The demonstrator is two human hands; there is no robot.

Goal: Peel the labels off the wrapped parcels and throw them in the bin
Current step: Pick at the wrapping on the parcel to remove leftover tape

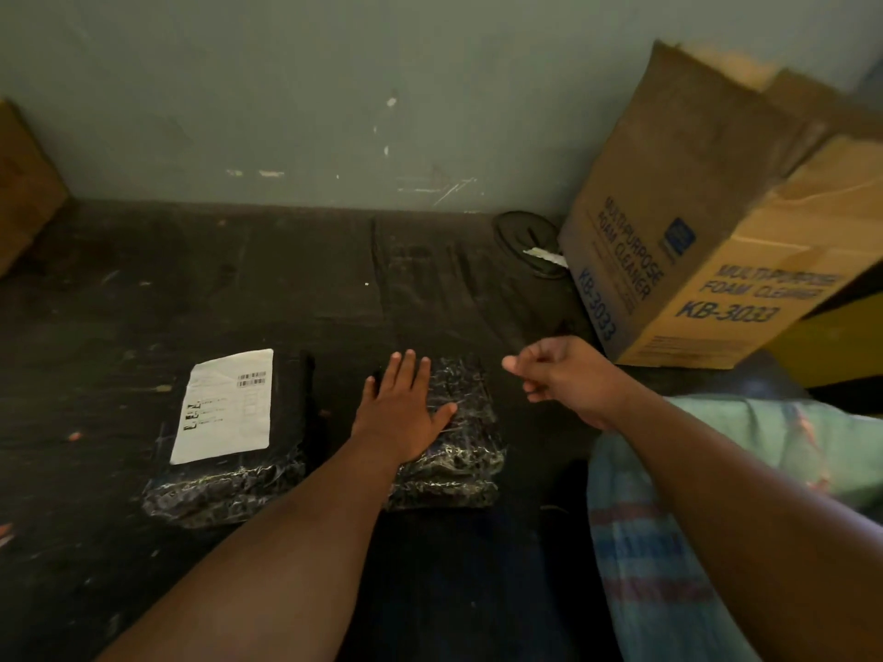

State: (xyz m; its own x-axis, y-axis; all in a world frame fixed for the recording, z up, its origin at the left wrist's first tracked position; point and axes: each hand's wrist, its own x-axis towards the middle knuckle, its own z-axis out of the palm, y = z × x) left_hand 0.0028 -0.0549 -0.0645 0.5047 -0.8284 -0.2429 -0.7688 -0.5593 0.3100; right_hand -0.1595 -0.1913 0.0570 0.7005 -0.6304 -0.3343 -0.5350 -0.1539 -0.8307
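Two wrapped parcels lie on the dark floor. The left parcel [229,451], at about 8 o'clock in the view, carries a white label [224,406] on its top face. The right parcel [458,437], near the centre, shows only crinkled black wrap on the part that is visible.

The left hand [401,413] lies flat on the right parcel with its fingers straight and spread, holding nothing and pressing the wrap down. The right hand [564,375] hangs in the air at about 3 o'clock from that parcel, its fingers curled toward the thumb; whether a peeled label sits inside it cannot be told, as nothing white shows.

The right hand points toward the cardboard box [693,222] at 2 o'clock, which is probably serving as the bin. So the step in hand looks like the throw-away for the right parcel.

The next move calls for shifting both hands to the left parcel: one to pin it down, the other to lift a corner of its label with a fingernail.
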